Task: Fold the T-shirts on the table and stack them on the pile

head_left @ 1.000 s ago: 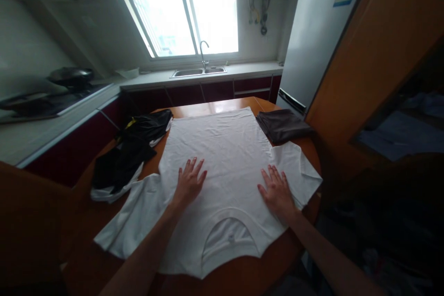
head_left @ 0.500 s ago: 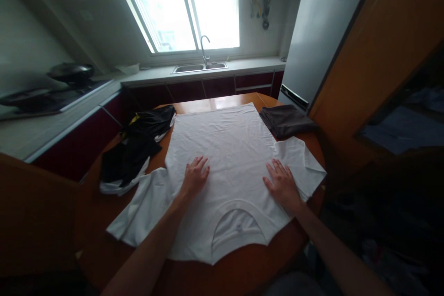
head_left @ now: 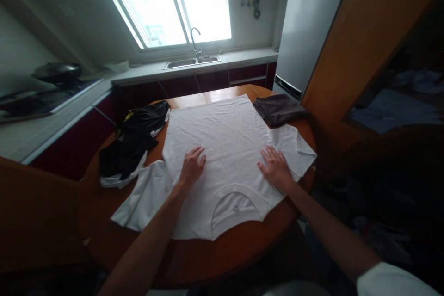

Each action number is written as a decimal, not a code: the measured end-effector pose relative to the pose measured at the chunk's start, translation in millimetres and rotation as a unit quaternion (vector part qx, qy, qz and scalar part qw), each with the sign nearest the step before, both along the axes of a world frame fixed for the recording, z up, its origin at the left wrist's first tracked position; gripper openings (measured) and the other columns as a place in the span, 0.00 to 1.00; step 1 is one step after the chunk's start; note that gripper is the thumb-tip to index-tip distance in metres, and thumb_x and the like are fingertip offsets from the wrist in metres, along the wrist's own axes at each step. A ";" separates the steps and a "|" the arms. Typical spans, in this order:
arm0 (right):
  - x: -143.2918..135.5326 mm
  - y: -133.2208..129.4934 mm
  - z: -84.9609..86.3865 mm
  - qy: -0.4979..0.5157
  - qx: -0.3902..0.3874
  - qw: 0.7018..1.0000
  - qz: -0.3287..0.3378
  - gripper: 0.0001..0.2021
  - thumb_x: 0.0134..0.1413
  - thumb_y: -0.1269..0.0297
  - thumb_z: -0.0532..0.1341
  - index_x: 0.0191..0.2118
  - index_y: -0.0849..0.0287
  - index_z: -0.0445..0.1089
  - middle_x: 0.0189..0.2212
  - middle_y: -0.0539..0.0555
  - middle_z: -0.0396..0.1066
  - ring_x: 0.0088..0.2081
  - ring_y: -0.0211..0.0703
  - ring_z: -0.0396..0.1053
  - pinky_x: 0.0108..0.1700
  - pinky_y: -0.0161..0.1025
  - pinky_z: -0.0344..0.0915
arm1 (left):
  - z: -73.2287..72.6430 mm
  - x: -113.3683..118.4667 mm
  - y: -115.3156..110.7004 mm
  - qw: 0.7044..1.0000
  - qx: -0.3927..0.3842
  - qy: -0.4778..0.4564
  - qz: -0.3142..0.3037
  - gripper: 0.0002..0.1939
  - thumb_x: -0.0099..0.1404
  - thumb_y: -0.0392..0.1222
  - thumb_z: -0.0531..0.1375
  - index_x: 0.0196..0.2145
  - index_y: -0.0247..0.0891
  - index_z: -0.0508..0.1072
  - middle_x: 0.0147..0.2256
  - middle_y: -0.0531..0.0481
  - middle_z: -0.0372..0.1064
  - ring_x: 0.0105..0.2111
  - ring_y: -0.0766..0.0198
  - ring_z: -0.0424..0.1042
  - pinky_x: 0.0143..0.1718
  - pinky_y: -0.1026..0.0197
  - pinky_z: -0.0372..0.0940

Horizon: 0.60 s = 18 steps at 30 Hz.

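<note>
Far left: black garment, loosely heaped, white edging showing, lying on the round wooden counter close beside the shirt. Next, left-side sleeve, splayed outward with soft creases. Left hand: palm down on the fabric, fingers slightly bent and near together, nothing gripped. Centre: white T-shirt, spread flat on the counter, hem away from the person, neckline at the near end; fine wrinkles across the body. Right hand: palm down on the chest area near the sleeve seam, fingers a little spread, nothing pinched. Right: dark grey folded cloth beside the hem end; right-side sleeve lies out, partly doubled.

Handling estimate: light, limp, not fragile; probably thin jersey that slides and rumples easily. Best holds: shoulder seams or hem corners, taken in pairs to keep the layers aligned.
</note>
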State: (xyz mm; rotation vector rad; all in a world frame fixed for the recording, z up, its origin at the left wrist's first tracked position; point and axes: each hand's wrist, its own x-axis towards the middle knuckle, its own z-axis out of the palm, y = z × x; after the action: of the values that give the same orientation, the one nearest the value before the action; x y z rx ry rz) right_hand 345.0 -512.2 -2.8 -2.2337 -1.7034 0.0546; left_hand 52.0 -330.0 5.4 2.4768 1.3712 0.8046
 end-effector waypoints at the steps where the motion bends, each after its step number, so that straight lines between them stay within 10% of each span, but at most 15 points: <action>1: 0.4 0.1 0.0 0.003 0.000 1.000 0.000 0.28 0.67 0.55 0.53 0.68 0.62 0.59 0.70 0.64 0.51 0.71 0.52 0.46 0.70 0.53 0.40 | 1.5 -0.9 0.6 1.000 0.010 -0.006 -0.007 0.21 0.68 0.43 0.52 0.54 0.35 0.74 0.58 0.38 0.69 0.60 0.51 0.67 0.64 0.45 0.57; 18: 8.2 -14.9 -1.2 0.123 0.154 0.980 0.015 0.22 0.63 0.63 0.53 0.57 0.67 0.71 0.61 0.65 0.66 0.65 0.51 0.59 0.68 0.49 0.53 | 56.9 -1.2 -42.3 0.987 -0.015 -0.048 -0.156 0.20 0.70 0.48 0.53 0.53 0.38 0.75 0.55 0.42 0.72 0.55 0.54 0.72 0.60 0.50 0.64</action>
State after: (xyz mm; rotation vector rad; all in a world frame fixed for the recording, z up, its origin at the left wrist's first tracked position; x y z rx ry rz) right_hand 353.3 -527.1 -4.0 -1.8911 -1.4996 0.0666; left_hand 50.8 -372.3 62.4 2.5048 0.9248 0.8103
